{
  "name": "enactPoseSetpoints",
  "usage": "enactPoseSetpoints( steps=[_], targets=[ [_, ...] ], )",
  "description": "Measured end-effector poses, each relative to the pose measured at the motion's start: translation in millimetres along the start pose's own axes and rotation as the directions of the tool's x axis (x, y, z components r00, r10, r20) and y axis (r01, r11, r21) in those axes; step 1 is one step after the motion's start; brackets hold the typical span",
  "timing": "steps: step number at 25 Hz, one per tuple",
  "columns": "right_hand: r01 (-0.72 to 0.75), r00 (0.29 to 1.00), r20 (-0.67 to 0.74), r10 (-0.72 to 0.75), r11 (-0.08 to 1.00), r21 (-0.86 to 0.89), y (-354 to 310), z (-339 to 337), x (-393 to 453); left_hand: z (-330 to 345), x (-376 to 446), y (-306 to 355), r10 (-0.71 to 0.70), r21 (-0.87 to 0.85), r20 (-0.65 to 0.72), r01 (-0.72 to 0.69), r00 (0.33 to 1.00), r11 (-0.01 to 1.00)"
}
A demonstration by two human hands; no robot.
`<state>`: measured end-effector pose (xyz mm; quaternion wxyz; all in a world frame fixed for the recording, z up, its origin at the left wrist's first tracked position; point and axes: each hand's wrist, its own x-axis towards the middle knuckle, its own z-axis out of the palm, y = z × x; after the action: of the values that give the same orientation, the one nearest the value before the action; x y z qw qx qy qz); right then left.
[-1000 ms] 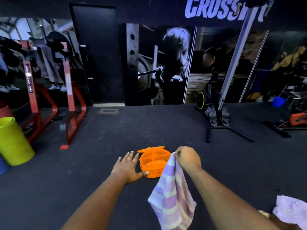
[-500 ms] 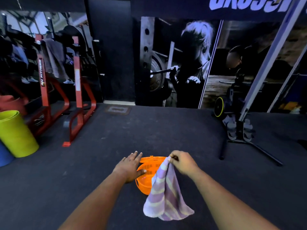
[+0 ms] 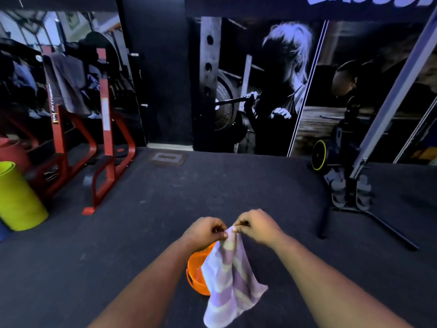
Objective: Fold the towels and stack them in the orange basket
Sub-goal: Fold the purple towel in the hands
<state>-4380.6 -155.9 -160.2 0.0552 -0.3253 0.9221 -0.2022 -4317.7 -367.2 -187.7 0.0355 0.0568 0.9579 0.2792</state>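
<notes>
Dark rubber gym flooring stretches back to a wall covered by a large black-and-white weightlifting mural. Taking the orange plastic basket on that floor as the landmark: far to its left lies a yellow-green cylinder tipped on its side, and beyond that, up and left of the basket, stands a red steel rack frame with grey cloth draped over it. Just above the basket the left hand pinches the top edge of a lilac and pale-yellow striped towel, fingers curled tight on the cloth. Touching it on the other side, the right hand pinches the same bunched edge. The towel hangs down from both hands, covering the right part of the basket. Far right of the basket, against the mural, stands a dark exercise machine with a yellow-rimmed wheel.
</notes>
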Motion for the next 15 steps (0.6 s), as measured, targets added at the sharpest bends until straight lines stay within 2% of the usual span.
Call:
enactPoseSetpoints(
  steps=[4, 9, 11, 13, 15],
  targets=[
    [-0.023, 0.999, -0.034, 0.025, 0.998, 0.051, 16.3, 7.3, 12.6, 1.2, 17.5, -11.0, 0.133, -0.048, -0.045, -0.135, 0.990, 0.990],
    [0.008, 0.995, -0.096, 0.022, 0.953, 0.304, 36.1, 20.4, 14.2, 6.5, 28.2, -3.4, 0.023, -0.144, -0.078, -0.034, 0.997, 0.989],
    [0.057, 0.996, -0.090, -0.027, 0.936, 0.348, 36.6, 17.8, 16.2, 5.9, 30.5, -1.8, -0.002, -0.099, -0.027, -0.001, 1.000, 0.995],
    [0.079, 0.997, -0.049, -0.067, 0.936, 0.344, 39.0, 13.3, 18.0, 1.7, 31.6, -0.8, 0.001, 0.038, 0.010, -0.001, 1.000, 0.999],
    [0.078, 0.997, 0.000, -0.082, 0.952, 0.296, 45.3, 11.3, 18.6, -7.1, 32.1, 2.7, -0.008, 0.045, -0.084, 0.011, 0.996, 0.999]
  ],
)
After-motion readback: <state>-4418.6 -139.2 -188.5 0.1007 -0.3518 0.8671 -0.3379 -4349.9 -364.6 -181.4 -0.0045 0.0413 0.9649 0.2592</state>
